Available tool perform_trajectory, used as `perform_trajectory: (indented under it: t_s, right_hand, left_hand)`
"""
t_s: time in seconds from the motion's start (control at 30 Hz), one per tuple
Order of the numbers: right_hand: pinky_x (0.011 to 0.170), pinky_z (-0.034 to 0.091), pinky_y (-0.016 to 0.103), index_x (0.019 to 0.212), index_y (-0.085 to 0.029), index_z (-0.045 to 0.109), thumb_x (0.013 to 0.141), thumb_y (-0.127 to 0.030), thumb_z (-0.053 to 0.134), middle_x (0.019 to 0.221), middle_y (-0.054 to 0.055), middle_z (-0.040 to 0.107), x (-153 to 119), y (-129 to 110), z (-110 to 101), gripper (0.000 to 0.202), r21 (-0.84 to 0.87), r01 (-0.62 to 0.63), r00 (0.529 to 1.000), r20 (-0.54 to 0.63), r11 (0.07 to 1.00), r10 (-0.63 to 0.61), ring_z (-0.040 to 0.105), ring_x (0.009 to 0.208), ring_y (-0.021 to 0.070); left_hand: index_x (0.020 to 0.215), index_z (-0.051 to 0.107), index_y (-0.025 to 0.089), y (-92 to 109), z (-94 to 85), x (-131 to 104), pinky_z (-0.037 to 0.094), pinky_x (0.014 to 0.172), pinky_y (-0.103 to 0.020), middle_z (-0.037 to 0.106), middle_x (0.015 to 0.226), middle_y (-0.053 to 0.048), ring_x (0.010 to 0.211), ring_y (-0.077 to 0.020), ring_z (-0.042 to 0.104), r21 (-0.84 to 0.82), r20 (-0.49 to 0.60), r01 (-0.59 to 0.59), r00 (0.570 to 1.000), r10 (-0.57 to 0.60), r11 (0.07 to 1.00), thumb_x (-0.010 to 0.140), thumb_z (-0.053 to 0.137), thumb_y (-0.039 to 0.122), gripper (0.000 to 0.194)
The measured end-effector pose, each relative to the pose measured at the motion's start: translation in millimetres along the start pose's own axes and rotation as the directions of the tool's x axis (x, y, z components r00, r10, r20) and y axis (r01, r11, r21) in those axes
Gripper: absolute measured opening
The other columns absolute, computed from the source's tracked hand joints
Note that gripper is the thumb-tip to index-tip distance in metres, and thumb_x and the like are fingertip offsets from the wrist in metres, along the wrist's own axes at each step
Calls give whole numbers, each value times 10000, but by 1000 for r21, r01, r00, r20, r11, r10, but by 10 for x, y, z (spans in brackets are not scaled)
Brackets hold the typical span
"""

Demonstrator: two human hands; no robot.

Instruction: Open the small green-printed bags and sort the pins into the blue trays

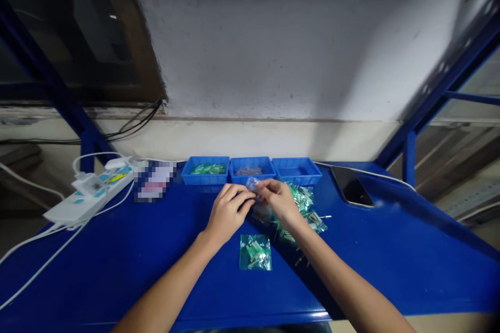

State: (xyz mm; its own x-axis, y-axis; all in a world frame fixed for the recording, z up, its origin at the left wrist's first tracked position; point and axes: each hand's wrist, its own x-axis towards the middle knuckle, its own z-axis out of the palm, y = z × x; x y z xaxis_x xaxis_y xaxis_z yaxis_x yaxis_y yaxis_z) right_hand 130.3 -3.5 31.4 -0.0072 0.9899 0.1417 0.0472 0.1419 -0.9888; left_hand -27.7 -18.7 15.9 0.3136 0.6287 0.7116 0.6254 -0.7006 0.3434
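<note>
While my left hand (228,208) and right hand (278,200) pinch one small clear bag (253,184) between them near the table's (117,260) far edge, the middle tray (252,167) lies just beyond.

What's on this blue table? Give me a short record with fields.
Left hand: pinches a small clear bag, shared with the other hand
Right hand: pinches the same bag
Under right hand: pile of green packets
Near edge: one filled packet
Back row: three blue trays
Right: phone
Left: power strip
</note>
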Motion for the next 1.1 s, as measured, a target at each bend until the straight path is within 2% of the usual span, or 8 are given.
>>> perform_trajectory:
  t_s: [0.1, 0.27, 0.33, 0.43, 0.6, 0.73, 0.9, 1.1]
  right_hand:
    - [612, 444, 280, 847, -155, 611, 793, -335, 576, 740, 36, 613, 67, -157, -122, 191, -149, 308, 893, -295, 940, -340, 560, 654, 142]
    - [738, 463, 326, 934, -199, 579, 841, -196, 515, 885, 63, 582, 192, -476, -317, 113, -627, 536, 344, -449, 565, -825, 557, 834, 169]
    - [775, 459, 350, 966, -197, 585, 844, -181, 485, 917, 82, 581, 246, -445, -308, 158, -717, 512, 415, -276, 473, -867, 551, 894, 194]
    - [782, 451, 374, 1107, -168, 566, 838, -257, 494, 974, 116, 583, 252, -226, -216, 292, -754, 457, 718, -1, 472, -696, 556, 905, 232]
    - [583, 396, 285, 865, -167, 630, 884, -498, 385, 625, 29, 577, 54, 81, -62, 413, -549, 156, 987, 62, 821, -146, 533, 580, 164]
    - [460, 304, 233, 631, -170, 552, 845, -567, 407, 526, -8, 510, -44, 71, 19, 474, -190, -107, 959, 240, 976, 152, 422, 445, 100]
    - [478, 324, 217, 739, -174, 543, 762, -437, 571, 590, -38, 494, -25, 56, 48, 266, -12, -22, 991, 130, 1000, 23, 417, 492, 89]
    - [682, 416, 292, 808, -188, 587, 800, -217, 492, 777, 25, 588, -69, 40, 0, 99, -319, 387, 914, 8, 865, -406, 537, 746, 166]
  left_hand:
    - [1001, 619, 216, -27, 89, -20, 437, 832, -359, 612, 998, -59, 945, -216, 539, 128, 113, 214, 967, -228, 968, 869, 513, 300, 189]
    - [989, 624, 183, -61, 209, -7, 404, 814, -436, 605, 992, -105, 968, -302, 539, 400, 257, 382, 825, -502, 833, 834, 480, 516, 394]
    - [966, 621, 176, -79, 227, -8, 403, 806, -427, 596, 1003, -112, 985, -308, 533, 410, 273, 377, 818, -506, 830, 810, 538, 454, 329]
    - [824, 597, 180, -134, 207, -19, 419, 752, -343, 615, 886, -64, 889, -238, 565, 258, 283, 444, 814, -506, 858, 784, 584, 282, 110]
    - [772, 547, 185, -173, 83, 15, 401, 575, -222, 545, 770, 18, 575, -92, 485, -191, 132, 446, 894, -428, 874, 783, 578, 193, 34]
    - [781, 582, 184, -81, 4, 52, 440, 655, -227, 519, 895, -20, 758, -120, 541, -302, 23, 279, 958, -286, 911, 785, 502, 94, 120]
    - [785, 636, 183, -37, -5, 49, 442, 796, -288, 494, 1017, -58, 898, -154, 547, -271, -21, 239, 967, -254, 933, 802, 450, 84, 212]
    - [889, 662, 166, -64, -2, 67, 406, 604, -247, 608, 811, -48, 696, -140, 555, -532, 334, 614, 785, -522, 583, 862, 478, 406, 304]
